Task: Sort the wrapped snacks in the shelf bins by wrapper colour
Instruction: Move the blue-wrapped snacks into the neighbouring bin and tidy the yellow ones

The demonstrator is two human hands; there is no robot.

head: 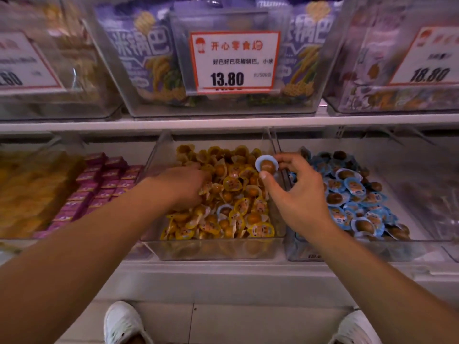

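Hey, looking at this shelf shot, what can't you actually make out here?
- Left hand fingers: buried among the yellow-wrapped snacks, head view, so what they hold is hidden.
- Left price tag: cut off by the frame edge and blurred; only "80" reads.
- Right price tag: text above "18.80" too blurred.
- Label on the blue bin front: mostly hidden by the right forearm.
- Snack print: too small.

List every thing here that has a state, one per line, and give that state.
Right hand: pinches a blue-wrapped round snack, raised over the wall between two bins.
Left hand: reaches into the yellow pile, fingers buried among the snacks.
Clear plastic middle bin: open-topped, filled with yellow-wrapped snacks; one blue-wrapped stray lies among them.
Clear plastic right bin: open-topped, filled with blue-wrapped snacks.
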